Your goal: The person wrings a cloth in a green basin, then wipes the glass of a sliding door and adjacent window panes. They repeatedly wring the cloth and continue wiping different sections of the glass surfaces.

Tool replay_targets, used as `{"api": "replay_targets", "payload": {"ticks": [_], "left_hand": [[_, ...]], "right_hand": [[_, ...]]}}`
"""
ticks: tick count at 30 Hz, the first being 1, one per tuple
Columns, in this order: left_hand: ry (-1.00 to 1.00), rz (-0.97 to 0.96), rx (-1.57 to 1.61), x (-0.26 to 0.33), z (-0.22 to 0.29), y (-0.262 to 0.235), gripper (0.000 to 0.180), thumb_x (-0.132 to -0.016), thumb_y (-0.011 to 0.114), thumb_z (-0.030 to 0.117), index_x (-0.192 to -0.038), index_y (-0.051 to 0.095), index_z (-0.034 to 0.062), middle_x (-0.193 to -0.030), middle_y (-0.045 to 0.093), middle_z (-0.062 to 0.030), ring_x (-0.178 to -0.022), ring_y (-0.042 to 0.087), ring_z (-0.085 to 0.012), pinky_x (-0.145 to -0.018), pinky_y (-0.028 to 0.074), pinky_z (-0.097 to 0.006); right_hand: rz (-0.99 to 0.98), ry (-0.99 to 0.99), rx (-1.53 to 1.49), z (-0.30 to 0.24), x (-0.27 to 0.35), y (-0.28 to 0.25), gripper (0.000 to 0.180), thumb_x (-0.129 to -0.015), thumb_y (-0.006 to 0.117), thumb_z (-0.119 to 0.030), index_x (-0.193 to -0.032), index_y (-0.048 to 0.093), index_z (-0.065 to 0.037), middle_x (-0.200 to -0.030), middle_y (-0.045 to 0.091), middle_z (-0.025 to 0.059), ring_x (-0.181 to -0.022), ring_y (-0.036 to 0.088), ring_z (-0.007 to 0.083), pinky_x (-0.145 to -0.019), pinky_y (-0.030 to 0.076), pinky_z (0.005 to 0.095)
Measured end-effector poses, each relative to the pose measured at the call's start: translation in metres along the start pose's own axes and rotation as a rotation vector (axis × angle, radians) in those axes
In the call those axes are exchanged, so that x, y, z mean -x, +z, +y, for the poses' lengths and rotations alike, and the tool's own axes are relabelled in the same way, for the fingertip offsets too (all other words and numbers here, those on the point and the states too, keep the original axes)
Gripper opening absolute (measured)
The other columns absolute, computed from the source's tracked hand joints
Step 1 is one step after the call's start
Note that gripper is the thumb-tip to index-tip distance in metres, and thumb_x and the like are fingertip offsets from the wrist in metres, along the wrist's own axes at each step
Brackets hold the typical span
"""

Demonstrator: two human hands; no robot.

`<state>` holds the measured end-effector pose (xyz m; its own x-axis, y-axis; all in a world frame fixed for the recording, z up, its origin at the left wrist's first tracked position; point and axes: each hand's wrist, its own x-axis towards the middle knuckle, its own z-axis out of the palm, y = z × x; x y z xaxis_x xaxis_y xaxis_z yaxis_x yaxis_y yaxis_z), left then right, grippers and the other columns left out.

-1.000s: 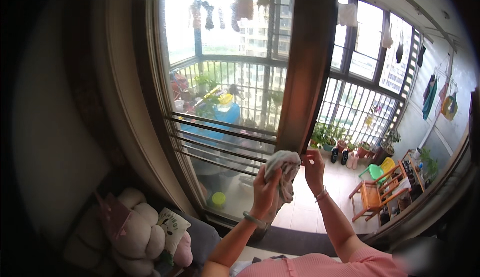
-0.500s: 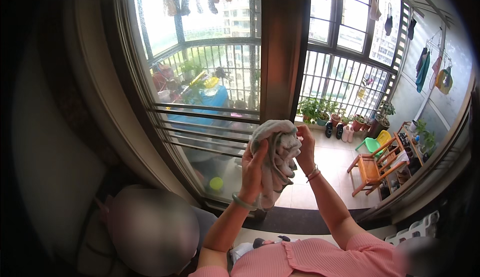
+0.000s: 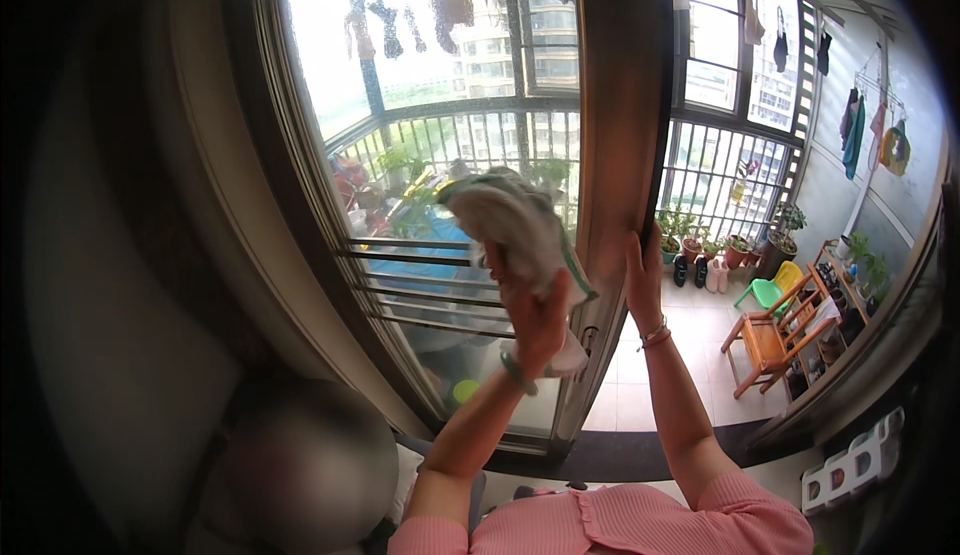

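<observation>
My left hand [image 3: 535,320] is raised and grips a crumpled grey-white cloth [image 3: 510,220] with a green edge, pressed against the glass pane [image 3: 420,155] of a sliding door. My right hand [image 3: 643,280] lies flat, fingers up, against the brown door frame [image 3: 625,105] just right of the cloth. It holds nothing. A bracelet sits on each wrist. Pink ribbed sleeves show at the bottom edge.
Beyond the glass is a balcony with railings, potted plants [image 3: 690,230], shoes, a wooden chair [image 3: 775,335], a small green chair, a plant shelf and hanging laundry [image 3: 855,130]. A blurred soft shape [image 3: 305,465] lies at lower left. A white rack [image 3: 850,465] stands at lower right.
The left hand has carried the cloth up and left onto the glass. The right hand let go of the cloth and moved onto the door frame. The view has come closer.
</observation>
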<state>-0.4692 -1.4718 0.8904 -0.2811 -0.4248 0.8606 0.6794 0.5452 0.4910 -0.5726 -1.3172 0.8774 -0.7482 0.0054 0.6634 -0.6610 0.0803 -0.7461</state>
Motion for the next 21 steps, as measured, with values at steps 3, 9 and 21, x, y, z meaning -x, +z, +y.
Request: {"api": "replay_targets", "payload": {"ticks": [3, 9, 21], "left_hand": [[0.227, -0.272, -0.219, -0.014, -0.034, 0.018, 0.062, -0.090, 0.067, 0.034, -0.138, 0.047, 0.0005, -0.149, 0.038, -0.0226, -0.143, 0.028, -0.0392, -0.113, 0.027, -0.049], [0.109, -0.592, -0.046, -0.019, -0.087, 0.032, 0.056, -0.095, 0.063, 0.026, -0.144, 0.044, 0.0084, -0.144, 0.046, -0.0161, -0.135, 0.042, -0.0310, -0.114, 0.032, -0.042], [0.597, -0.469, -0.769, -0.135, -0.067, 0.026, 0.046, -0.103, 0.038, 0.029, -0.139, 0.049, 0.0037, -0.146, 0.046, -0.0197, -0.139, 0.041, -0.0302, -0.120, 0.017, -0.052]], "right_hand": [[0.118, -0.131, 0.053, -0.019, -0.007, 0.005, 0.062, -0.103, 0.048, -0.023, -0.154, 0.021, -0.002, -0.157, 0.029, 0.0175, -0.143, 0.032, 0.0280, -0.116, 0.028, 0.0387], [0.232, -0.360, 0.283, -0.053, -0.017, 0.027, 0.074, -0.094, 0.057, -0.018, -0.156, 0.019, -0.004, -0.160, 0.022, 0.0206, -0.148, 0.020, 0.0371, -0.118, 0.021, 0.0458], [0.188, -0.643, 1.163, -0.117, -0.048, 0.058, 0.062, -0.099, 0.047, -0.046, -0.150, 0.039, -0.012, -0.162, 0.022, 0.0120, -0.150, 0.015, 0.0350, -0.118, 0.011, 0.0570]]}}
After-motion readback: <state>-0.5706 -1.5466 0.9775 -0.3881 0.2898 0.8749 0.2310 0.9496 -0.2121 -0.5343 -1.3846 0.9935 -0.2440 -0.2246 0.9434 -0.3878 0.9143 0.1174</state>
